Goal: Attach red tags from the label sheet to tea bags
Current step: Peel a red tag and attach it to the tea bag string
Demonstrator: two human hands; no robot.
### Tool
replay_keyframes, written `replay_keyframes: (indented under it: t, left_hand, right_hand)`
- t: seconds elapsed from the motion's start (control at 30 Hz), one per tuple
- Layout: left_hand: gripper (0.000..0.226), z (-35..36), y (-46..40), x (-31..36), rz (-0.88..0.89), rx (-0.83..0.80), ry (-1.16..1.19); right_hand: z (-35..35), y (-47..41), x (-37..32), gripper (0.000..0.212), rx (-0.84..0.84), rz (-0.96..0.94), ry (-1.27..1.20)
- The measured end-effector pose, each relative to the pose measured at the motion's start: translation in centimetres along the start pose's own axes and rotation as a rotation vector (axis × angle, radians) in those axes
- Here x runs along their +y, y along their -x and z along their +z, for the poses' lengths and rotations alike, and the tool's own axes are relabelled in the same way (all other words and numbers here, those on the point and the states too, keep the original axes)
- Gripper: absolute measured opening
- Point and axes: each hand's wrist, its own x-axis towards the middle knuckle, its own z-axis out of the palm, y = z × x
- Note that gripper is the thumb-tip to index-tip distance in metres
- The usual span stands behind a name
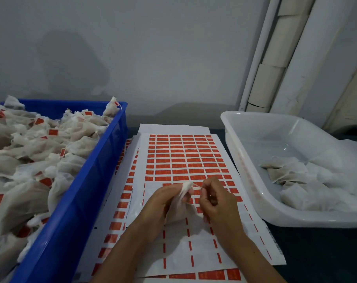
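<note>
The blue crate of tagged tea bags sits left, the white tub of untagged ones right, the label sheet between. Over the sheet, the left hand is closed around a soft, light tea bag at its gathered neck, while the right hand pinches its thin string, probably the best hold for tagging

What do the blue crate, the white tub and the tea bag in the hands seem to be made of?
Blue crate: probably rigid moulded plastic with a slight gloss; it has a thick, even rim.
White tub: likely translucent plastic, since light passes through its smooth wall.
Tea bag: thin, matte, gauzy mesh or filter paper; it wrinkles softly in the left hand.
</note>
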Motion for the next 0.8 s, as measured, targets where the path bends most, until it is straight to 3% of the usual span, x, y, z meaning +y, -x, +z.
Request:
replay_keyframes:
  t: [0.13, 0.3, 0.5, 0.73, 0.8]
  left_hand:
    - [0.048, 0.1, 0.2, 0.3, 0.008, -0.082, 0.116]
    - [0.021, 0.4, -0.2, 0.4, 0.060, -0.062, 0.178]
    - [0.021, 0.4, -0.8, -0.2, 0.128, 0.050, 0.102]
    - [0.021, 0.1, -0.6, -0.3, 0.226, 0.087, -0.037]
    - [0.023, 0.2, -0.6, -0.3, 0.237, 0.077, -0.066]
  right_hand:
    - [0.4, 0.2, -0.3, 0.024, -0.122, 0.015, 0.011]
    - [0.6, 0.3, -0.5, 0.018, -0.160, 0.061, 0.011]
    - [0.2, 0.1, -1.2, 0.013, -0.194, 0.171, -0.047]
    - [0.1, 0.3, -0.7, 0.032, -0.255, 0.215, 0.018]
    - [0.3, 0.1, -0.6, 0.035, -0.286, 0.330, -0.010]
